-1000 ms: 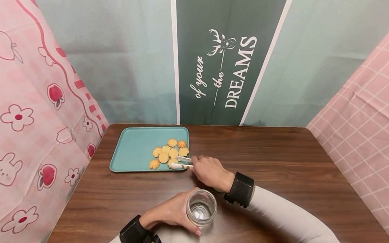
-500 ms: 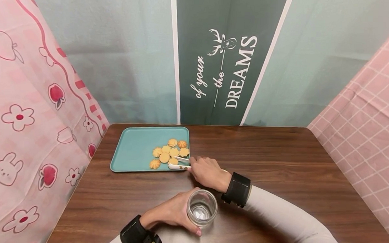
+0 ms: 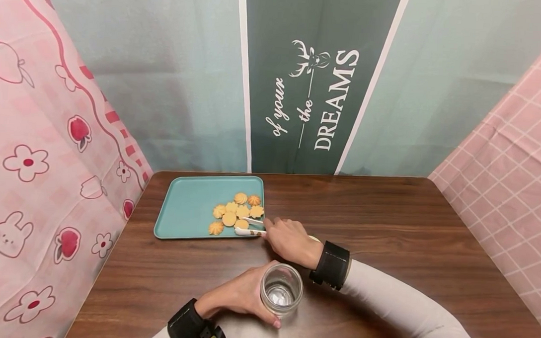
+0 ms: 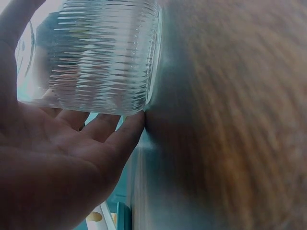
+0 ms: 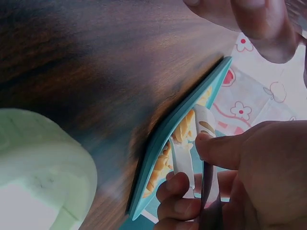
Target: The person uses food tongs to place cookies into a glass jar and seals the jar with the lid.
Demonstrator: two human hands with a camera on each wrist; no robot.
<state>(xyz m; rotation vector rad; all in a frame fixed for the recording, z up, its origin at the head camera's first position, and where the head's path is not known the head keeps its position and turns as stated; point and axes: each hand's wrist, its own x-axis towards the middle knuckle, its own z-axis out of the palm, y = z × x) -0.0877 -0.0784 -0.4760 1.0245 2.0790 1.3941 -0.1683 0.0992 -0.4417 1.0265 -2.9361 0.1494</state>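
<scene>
My left hand (image 3: 246,292) wraps around a clear glass jar (image 3: 281,289), its mouth facing up. The left wrist view shows the ribbed side of the glass jar (image 4: 100,57) between thumb and fingers, close to the tabletop. My right hand (image 3: 290,241) grips white tongs (image 3: 250,232) with brown spots, at the front right corner of a teal tray (image 3: 188,206). The two arms of the tongs are spread on either side of a round golden cookie (image 3: 241,224). Several other cookies (image 3: 229,218) lie clustered around it. In the right wrist view, fingers and thumb pinch the tongs (image 5: 182,160).
A pale green, round-edged object (image 5: 57,158) sits on the table beneath my right wrist, mostly hidden in the head view. The brown wooden table (image 3: 385,213) extends to the right. Patterned cloths hang along the back and both sides.
My right hand has shifted slightly left, bringing the tongs a little further over the tray's corner. The left hand and jar stay in place.
</scene>
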